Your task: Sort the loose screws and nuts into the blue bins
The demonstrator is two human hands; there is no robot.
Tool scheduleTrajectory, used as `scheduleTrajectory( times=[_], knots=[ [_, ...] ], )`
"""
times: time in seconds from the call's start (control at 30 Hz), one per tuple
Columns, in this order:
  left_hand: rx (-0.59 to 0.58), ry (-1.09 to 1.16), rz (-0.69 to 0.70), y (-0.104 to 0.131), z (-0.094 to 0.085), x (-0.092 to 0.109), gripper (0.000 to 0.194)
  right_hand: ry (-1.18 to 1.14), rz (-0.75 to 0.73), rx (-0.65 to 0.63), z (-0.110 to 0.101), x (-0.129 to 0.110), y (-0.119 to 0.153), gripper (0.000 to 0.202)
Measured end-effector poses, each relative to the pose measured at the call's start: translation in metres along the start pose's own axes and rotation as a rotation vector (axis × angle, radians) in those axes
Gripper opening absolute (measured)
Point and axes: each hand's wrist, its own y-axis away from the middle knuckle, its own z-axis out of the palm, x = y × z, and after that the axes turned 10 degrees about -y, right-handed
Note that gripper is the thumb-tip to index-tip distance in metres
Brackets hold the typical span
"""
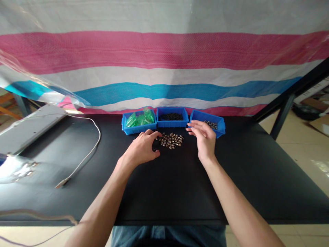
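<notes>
A loose pile of small bronze-coloured metal pieces (171,141) lies on the black table in front of three blue bins. My left hand (144,146) is at the pile's left edge, thumb and fingers apart, the fingertips close to the nearest pieces. To the right of the pile is my right hand (205,139), its fingers spread and nothing seen in them. Behind it, the right blue bin (221,127) contains similar small metal pieces (211,124) and is partly hidden by the hand. Dark, thin pieces (171,116) fill the middle blue bin (172,123).
Green plastic packets (141,119) lie in the left blue bin (140,129). A white cable (88,156) curves across the table's left side, near a grey metal box (33,128) and a clear plastic bag (15,168). Striped sheeting (164,51) hangs behind.
</notes>
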Motion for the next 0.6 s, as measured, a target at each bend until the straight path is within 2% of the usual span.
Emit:
scheduleTrajectory(
  times=[0.13, 0.6],
  knots=[
    [-0.047, 0.025, -0.039, 0.000, 0.001, -0.003, 0.051, 0.014, 0.000, -0.011, 0.000, -0.001, 0.000, 0.019],
    [-0.011, 0.205, 0.025, -0.006, 0.009, -0.008, 0.041, 0.008, 0.017, -0.028, 0.000, 0.000, 0.000, 0.017]
  ],
)
